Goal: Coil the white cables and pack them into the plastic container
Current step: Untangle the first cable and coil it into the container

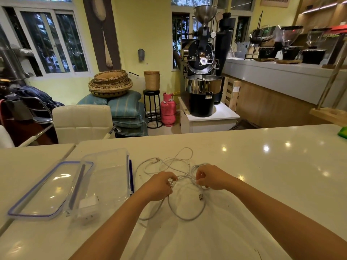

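Both hands, left hand (161, 185) and right hand (212, 177), pinch tangled white cables (180, 166) | plastic container (107, 177) left, lid (48, 188) beside

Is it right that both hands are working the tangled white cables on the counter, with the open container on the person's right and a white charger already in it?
Not quite. The head view shows the plastic container on the person's left, not right. The rest holds: the left hand and right hand both pinch the tangled white cables, and a white charger sits inside the container.
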The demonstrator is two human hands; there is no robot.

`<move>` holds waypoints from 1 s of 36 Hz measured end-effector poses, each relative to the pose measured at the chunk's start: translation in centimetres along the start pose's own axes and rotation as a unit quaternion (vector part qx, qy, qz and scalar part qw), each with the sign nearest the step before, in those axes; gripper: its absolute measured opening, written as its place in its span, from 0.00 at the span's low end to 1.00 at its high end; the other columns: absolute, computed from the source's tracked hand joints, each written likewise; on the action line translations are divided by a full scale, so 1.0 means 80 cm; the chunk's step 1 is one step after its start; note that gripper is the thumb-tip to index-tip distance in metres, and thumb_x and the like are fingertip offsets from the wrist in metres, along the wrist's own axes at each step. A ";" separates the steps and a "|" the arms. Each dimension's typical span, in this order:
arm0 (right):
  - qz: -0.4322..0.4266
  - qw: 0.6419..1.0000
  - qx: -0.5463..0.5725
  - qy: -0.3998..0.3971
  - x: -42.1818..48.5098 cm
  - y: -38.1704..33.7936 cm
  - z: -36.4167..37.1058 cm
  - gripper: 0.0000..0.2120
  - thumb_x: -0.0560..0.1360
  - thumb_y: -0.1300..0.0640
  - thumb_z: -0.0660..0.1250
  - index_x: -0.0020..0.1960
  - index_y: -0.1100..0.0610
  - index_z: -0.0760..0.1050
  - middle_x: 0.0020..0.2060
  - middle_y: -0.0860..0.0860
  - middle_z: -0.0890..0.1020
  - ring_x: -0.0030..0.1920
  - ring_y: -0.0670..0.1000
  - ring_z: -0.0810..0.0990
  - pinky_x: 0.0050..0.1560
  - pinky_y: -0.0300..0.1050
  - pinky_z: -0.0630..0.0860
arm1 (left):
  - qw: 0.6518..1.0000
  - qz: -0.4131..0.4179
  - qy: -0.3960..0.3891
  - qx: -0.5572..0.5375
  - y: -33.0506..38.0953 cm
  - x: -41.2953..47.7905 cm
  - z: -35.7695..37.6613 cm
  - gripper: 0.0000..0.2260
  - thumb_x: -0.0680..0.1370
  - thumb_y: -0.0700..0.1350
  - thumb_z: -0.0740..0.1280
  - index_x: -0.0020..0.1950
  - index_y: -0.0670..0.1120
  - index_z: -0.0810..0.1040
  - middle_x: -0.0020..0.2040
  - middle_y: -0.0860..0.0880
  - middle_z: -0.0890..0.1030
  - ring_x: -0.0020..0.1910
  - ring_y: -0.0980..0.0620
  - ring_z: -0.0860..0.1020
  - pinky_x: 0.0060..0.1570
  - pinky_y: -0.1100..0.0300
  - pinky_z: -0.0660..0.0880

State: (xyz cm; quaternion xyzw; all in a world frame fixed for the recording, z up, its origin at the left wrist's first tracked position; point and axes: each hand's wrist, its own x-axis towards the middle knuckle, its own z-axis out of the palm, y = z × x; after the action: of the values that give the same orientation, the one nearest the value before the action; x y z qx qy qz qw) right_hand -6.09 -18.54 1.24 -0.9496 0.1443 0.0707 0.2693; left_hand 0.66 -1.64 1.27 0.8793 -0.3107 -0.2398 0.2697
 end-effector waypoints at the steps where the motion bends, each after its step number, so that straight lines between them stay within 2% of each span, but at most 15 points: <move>1: -0.002 1.000 -0.001 0.001 -0.001 -0.001 0.000 0.03 0.74 0.60 0.65 0.42 0.56 0.74 0.41 0.50 0.76 0.38 0.46 0.72 0.34 0.31 0.65 | 1.000 -0.003 -0.001 0.006 0.000 0.000 0.000 0.17 0.76 0.35 0.63 0.64 0.45 0.71 0.48 0.46 0.73 0.45 0.50 0.74 0.44 0.61 0.72; 2: 0.000 1.000 -0.002 0.000 -0.001 -0.001 0.001 0.07 0.74 0.60 0.65 0.38 0.54 0.71 0.37 0.47 0.74 0.36 0.44 0.70 0.33 0.31 0.64 | 1.000 -0.005 -0.003 0.008 0.000 0.000 0.001 0.16 0.76 0.35 0.62 0.63 0.44 0.72 0.49 0.46 0.72 0.44 0.50 0.74 0.42 0.62 0.72; 4: -0.001 1.000 0.005 0.004 -0.001 -0.001 0.001 0.08 0.74 0.60 0.65 0.38 0.54 0.69 0.33 0.44 0.69 0.33 0.41 0.67 0.33 0.31 0.64 | 1.000 -0.006 -0.002 0.009 0.001 0.000 0.002 0.12 0.77 0.36 0.62 0.60 0.42 0.73 0.50 0.46 0.73 0.44 0.49 0.74 0.42 0.62 0.73; 8: 0.001 0.999 0.032 0.010 -0.004 -0.004 0.000 0.14 0.73 0.62 0.66 0.32 0.52 0.66 0.33 0.45 0.70 0.32 0.41 0.68 0.34 0.32 0.66 | 1.000 -0.002 0.014 0.022 0.001 -0.002 0.003 0.02 0.78 0.40 0.61 0.50 0.45 0.69 0.51 0.47 0.72 0.47 0.50 0.72 0.47 0.59 0.71; 11: 0.008 0.996 0.085 -0.008 -0.011 -0.010 -0.006 0.13 0.73 0.63 0.65 0.32 0.53 0.67 0.30 0.47 0.75 0.30 0.42 0.72 0.29 0.31 0.67 | 0.999 0.012 0.023 0.040 0.003 -0.004 0.000 0.07 0.78 0.40 0.61 0.55 0.43 0.71 0.55 0.46 0.71 0.53 0.49 0.72 0.49 0.61 0.68; 13: 0.009 0.992 0.128 -0.019 -0.017 -0.015 -0.012 0.10 0.73 0.64 0.64 0.35 0.55 0.68 0.29 0.49 0.77 0.28 0.44 0.74 0.27 0.31 0.68 | 0.999 0.020 0.035 0.035 0.004 -0.006 -0.005 0.08 0.78 0.39 0.62 0.57 0.41 0.71 0.57 0.45 0.71 0.55 0.48 0.73 0.51 0.60 0.69; 15: 0.004 0.986 0.168 -0.019 -0.022 -0.020 -0.020 0.05 0.74 0.63 0.63 0.41 0.57 0.70 0.31 0.50 0.78 0.29 0.45 0.75 0.29 0.34 0.71 | 0.998 0.034 0.050 0.010 0.004 -0.010 -0.011 0.03 0.78 0.38 0.61 0.51 0.42 0.71 0.51 0.46 0.74 0.50 0.49 0.74 0.54 0.55 0.73; 17: -0.001 0.980 0.199 -0.011 -0.028 -0.026 -0.030 0.02 0.75 0.63 0.64 0.47 0.58 0.71 0.31 0.51 0.78 0.29 0.46 0.76 0.30 0.35 0.73 | 0.997 0.046 0.052 -0.019 0.005 -0.015 -0.018 0.04 0.78 0.37 0.60 0.50 0.45 0.69 0.45 0.48 0.76 0.45 0.50 0.76 0.55 0.51 0.75; 19: -0.008 0.973 0.230 -0.003 -0.032 -0.032 -0.041 0.03 0.75 0.62 0.64 0.48 0.58 0.71 0.32 0.52 0.79 0.28 0.46 0.76 0.29 0.35 0.74 | 0.996 0.064 0.051 -0.035 0.007 -0.020 -0.024 0.10 0.78 0.36 0.59 0.55 0.48 0.67 0.41 0.49 0.75 0.39 0.52 0.77 0.51 0.53 0.76; 22: -0.024 0.961 0.275 0.002 -0.038 -0.042 -0.058 0.02 0.75 0.62 0.64 0.45 0.57 0.72 0.32 0.53 0.79 0.28 0.47 0.77 0.29 0.35 0.76 | 0.993 0.092 0.064 -0.039 0.009 -0.028 -0.033 0.15 0.78 0.35 0.58 0.57 0.54 0.67 0.40 0.50 0.75 0.36 0.57 0.76 0.42 0.62 0.75; 24: -0.037 0.953 0.300 -0.003 -0.040 -0.048 -0.068 0.02 0.75 0.62 0.63 0.44 0.57 0.73 0.33 0.53 0.79 0.29 0.47 0.76 0.29 0.35 0.75 | 0.993 0.094 0.062 -0.038 0.010 -0.033 -0.038 0.13 0.78 0.35 0.58 0.58 0.49 0.73 0.44 0.48 0.76 0.37 0.56 0.77 0.41 0.64 0.75; 26: -0.047 0.942 0.334 -0.006 -0.040 -0.054 -0.079 0.04 0.75 0.63 0.63 0.42 0.58 0.74 0.32 0.53 0.78 0.29 0.47 0.76 0.30 0.35 0.75 | 0.995 0.086 0.052 -0.027 0.011 -0.039 -0.041 0.13 0.78 0.35 0.57 0.58 0.43 0.77 0.45 0.48 0.76 0.38 0.55 0.77 0.45 0.61 0.76; 31: -0.067 0.904 0.421 -0.008 -0.036 -0.072 -0.103 0.08 0.76 0.65 0.60 0.43 0.58 0.77 0.34 0.52 0.79 0.33 0.47 0.78 0.30 0.34 0.77 | 0.993 0.086 -0.033 -0.070 0.018 -0.064 -0.054 0.16 0.74 0.34 0.58 0.59 0.42 0.76 0.40 0.51 0.76 0.41 0.54 0.75 0.54 0.56 0.74; 33: -0.082 0.886 0.456 -0.010 -0.034 -0.082 -0.111 0.11 0.76 0.66 0.57 0.43 0.59 0.78 0.34 0.52 0.81 0.32 0.45 0.80 0.30 0.33 0.77 | 0.992 0.106 -0.061 -0.017 0.022 -0.074 -0.060 0.16 0.72 0.38 0.63 0.60 0.45 0.75 0.41 0.54 0.73 0.42 0.56 0.73 0.52 0.59 0.73; 36: -0.117 0.866 0.486 -0.018 -0.029 -0.096 -0.122 0.14 0.76 0.69 0.55 0.44 0.59 0.78 0.33 0.51 0.83 0.31 0.44 0.82 0.31 0.34 0.79 | 0.982 0.141 -0.035 0.117 0.030 -0.086 -0.065 0.10 0.74 0.48 0.67 0.54 0.49 0.73 0.42 0.56 0.69 0.39 0.60 0.68 0.45 0.65 0.70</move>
State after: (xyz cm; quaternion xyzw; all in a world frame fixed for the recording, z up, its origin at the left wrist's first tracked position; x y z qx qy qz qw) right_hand -5.36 -16.91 13.73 -0.7071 0.0433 -0.0232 0.7054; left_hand -2.04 3.08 8.36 0.8432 -0.4666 -0.1924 0.1852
